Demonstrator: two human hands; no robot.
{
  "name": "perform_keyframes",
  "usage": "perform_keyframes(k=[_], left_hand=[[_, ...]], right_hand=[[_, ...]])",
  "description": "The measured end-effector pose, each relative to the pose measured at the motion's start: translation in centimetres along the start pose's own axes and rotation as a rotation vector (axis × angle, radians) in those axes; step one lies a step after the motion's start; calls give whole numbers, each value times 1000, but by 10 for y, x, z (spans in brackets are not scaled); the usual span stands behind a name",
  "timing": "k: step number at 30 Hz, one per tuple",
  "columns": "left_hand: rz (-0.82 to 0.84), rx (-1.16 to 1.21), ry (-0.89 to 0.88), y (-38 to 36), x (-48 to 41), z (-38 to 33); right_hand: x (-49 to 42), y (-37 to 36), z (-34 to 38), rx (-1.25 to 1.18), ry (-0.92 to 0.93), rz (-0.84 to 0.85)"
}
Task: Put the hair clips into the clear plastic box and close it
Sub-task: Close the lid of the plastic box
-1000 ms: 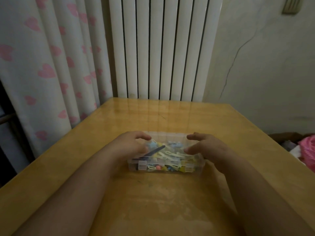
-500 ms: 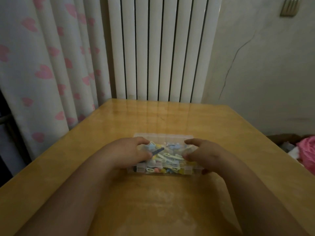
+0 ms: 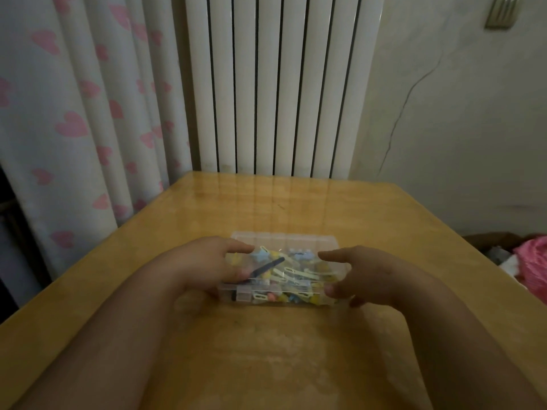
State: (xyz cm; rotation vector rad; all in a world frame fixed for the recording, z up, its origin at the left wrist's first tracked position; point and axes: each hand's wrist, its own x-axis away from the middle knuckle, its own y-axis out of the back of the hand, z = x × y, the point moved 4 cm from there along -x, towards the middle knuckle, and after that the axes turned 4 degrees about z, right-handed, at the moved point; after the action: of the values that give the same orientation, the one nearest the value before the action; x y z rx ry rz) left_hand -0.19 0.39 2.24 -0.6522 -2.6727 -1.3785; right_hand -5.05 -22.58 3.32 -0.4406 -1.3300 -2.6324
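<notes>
The clear plastic box (image 3: pixel 284 239) lies on the wooden table (image 3: pixel 266 356) with its lid down. Several pastel hair clips (image 3: pixel 291 273) and one dark clip show through the lid. My left hand (image 3: pixel 201 264) grips the box's left end, with the fingers on top of the lid and the thumb near the front edge. My right hand (image 3: pixel 370 273) holds the right end, its index finger stretched over the lid and its thumb pressed against the front right corner. A small latch (image 3: pixel 244 294) sits on the front wall.
A white radiator (image 3: pixel 278 84) stands behind the table's far edge, and a curtain with pink hearts (image 3: pixel 74 119) hangs to the left. Pink fabric (image 3: pixel 532 261) lies beyond the table's right edge.
Both hands have stayed on the ends of the box. The thumbs have come down onto its front edge, and the lid now lies flat on the box.
</notes>
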Motion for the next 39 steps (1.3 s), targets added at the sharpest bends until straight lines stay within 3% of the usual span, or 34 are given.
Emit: perform_keyframes(k=[8,11,17,27,39], left_hand=[[-89,29,94,-1,3,0],[-143,-105,58,-2,1,-3],[29,-345,9,-9,9,-9],[-279,-199,106,18,-7,18],[-709,164,156,31,-31,67]], right_hand=[[-4,2,0,62,-63,-172],[-6,3,-2,33,-60,-167],[-5,0,-2,84,-38,-143],[-29,-24,20,-18,63,-313],[-85,-44,66,-57,145,-399]])
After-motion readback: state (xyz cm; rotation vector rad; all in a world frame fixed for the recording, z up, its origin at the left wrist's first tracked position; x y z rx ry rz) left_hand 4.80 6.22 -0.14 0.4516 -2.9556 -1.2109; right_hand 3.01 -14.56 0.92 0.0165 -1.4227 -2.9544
